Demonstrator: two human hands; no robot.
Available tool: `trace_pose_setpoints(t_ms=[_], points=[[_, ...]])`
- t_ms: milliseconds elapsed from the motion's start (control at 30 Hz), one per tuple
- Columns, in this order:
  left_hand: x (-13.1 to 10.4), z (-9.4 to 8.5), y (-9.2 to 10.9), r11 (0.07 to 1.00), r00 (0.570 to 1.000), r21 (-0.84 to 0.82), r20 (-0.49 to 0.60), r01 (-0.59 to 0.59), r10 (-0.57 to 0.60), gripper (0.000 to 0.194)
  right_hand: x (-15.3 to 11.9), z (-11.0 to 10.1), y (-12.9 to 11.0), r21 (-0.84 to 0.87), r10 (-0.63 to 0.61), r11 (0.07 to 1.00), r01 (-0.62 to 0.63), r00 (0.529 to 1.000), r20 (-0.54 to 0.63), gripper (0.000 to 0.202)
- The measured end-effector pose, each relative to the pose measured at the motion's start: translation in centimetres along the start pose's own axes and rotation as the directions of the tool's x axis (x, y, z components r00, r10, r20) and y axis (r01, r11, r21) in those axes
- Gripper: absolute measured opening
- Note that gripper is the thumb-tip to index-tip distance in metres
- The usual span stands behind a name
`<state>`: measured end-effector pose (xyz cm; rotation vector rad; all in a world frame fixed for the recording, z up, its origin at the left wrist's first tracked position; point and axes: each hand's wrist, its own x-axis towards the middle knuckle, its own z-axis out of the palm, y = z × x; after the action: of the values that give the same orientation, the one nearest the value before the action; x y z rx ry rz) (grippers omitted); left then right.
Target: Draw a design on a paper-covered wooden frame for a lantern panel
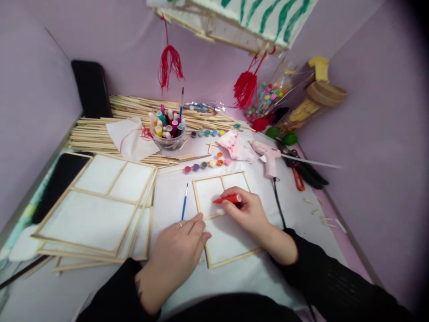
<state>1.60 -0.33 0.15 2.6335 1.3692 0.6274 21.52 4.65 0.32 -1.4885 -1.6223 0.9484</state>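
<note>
A red marker (231,199) is gripped in my right hand (250,214), its tip angled left over the upper left pane of a paper-backed stick frame (231,237). I cannot tell whether the tip touches the paper. My left hand (181,246) lies fairly flat, fingers stretched out and together, at the frame's left edge. No object shows in it. Just beyond its fingers is a thin blue paintbrush (184,203) on the white table cover.
Stacked stick frames (87,217) lie at left. Behind stand a tub of markers (169,138), many wooden sticks (94,134) and small paint pots (204,165). A pink glue gun (268,156) and pliers (308,172) lie right. Red tassels (246,87) hang from a striped piece overhead.
</note>
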Motion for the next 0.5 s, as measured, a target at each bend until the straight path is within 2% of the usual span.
trace_pose_setpoints(t_ms=[133, 367, 500], points=[[0.0, 0.05, -0.02, 1.0, 1.0, -0.001, 0.015, 0.003, -0.003, 0.031, 0.01, 0.17, 0.23, -0.021, 0.012, 1.0, -0.011, 1.0, 0.026, 0.011], [0.15, 0.06, -0.04, 1.0, 1.0, 0.012, -0.001, -0.002, 0.002, 0.033, 0.01, -0.47, 0.14, -0.023, 0.009, 1.0, -0.01, 1.0, -0.027, 0.009], [0.17, -0.01, -0.01, 1.0, 1.0, 0.014, 0.004, 0.0, 0.0, 0.033, 0.06, -0.28, 0.18, -0.015, 0.011, 1.0, -0.011, 1.0, 0.003, 0.009]])
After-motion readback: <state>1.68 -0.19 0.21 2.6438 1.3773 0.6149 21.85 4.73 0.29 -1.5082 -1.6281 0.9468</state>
